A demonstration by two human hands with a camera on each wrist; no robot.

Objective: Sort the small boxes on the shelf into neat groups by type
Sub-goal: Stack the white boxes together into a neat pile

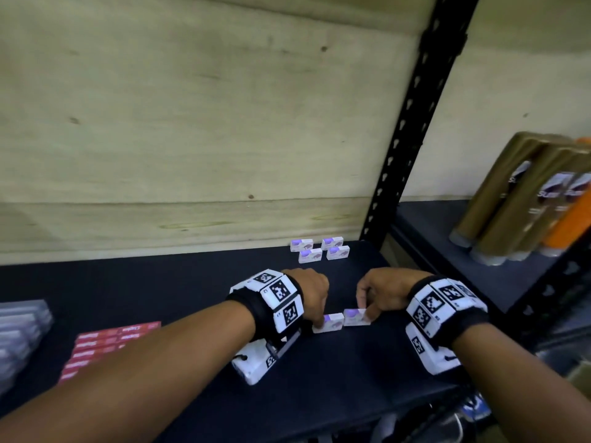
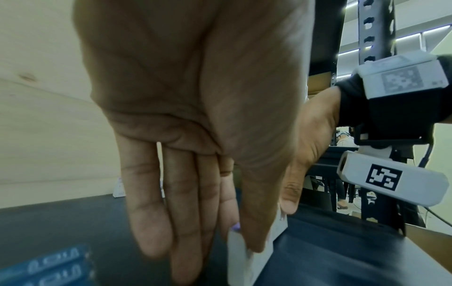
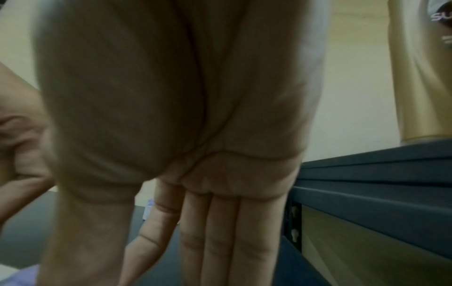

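Two small white and purple boxes lie side by side on the dark shelf [image 1: 319, 378]. My left hand [image 1: 318, 324] pinches the left box [image 1: 329, 324]; in the left wrist view the thumb and index finger of this hand [image 2: 244, 240] clamp the same box [image 2: 244, 261]. My right hand [image 1: 366, 311] pinches the right box [image 1: 353, 317] from above. In the right wrist view the right hand [image 3: 171, 261] points straight down and hides most of its box. Several matching boxes [image 1: 319, 250] stand grouped at the back by the wooden wall.
Red boxes [image 1: 108, 343] lie in rows at the left, with grey packs [image 1: 19, 330] beyond them. Blue boxes [image 2: 46, 265] show low in the left wrist view. A black upright [image 1: 412, 123] bounds the shelf on the right. Tall brown and orange bottles [image 1: 527, 203] stand on the neighbouring shelf.
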